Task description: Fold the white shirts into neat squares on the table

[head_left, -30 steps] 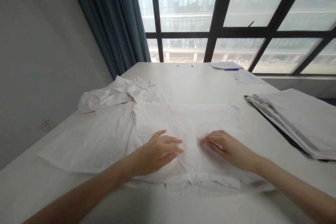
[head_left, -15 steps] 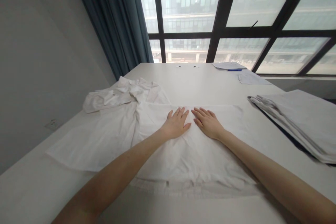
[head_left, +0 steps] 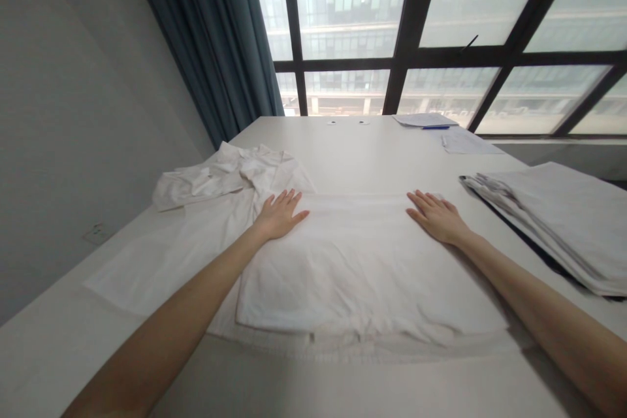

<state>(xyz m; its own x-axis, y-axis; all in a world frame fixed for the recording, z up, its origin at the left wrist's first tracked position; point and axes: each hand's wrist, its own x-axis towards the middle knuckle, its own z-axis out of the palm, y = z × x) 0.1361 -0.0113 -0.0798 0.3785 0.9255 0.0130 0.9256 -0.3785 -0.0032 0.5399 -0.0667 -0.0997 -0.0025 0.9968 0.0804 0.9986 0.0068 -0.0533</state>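
A white garment (head_left: pixel 357 261) lies spread and folded over on the table before me, with small wrinkles across its middle and near edge. My left hand (head_left: pixel 279 214) rests palm down on its far left part, fingers spread. On the far right part, my right hand (head_left: pixel 435 215) lies flat with its fingers stretched out. To the left is more white cloth (head_left: pixel 171 255), seemingly joined to it, with a bunched heap (head_left: pixel 210 183) at its far end. Neither hand grips the fabric.
A stack of folded white cloth (head_left: pixel 573 222) with a dark layer beneath sits on the table's right side. Papers (head_left: pixel 424 119) and a blue pen (head_left: pixel 435 127) lie at the back right of the white table (head_left: pixel 347 157). A blue curtain (head_left: pixel 220 32) and windows stand behind.
Both hands have slid apart over the garment from its middle, the left hand leftward and the right hand rightward. The far part of the cloth between them looks smoother.
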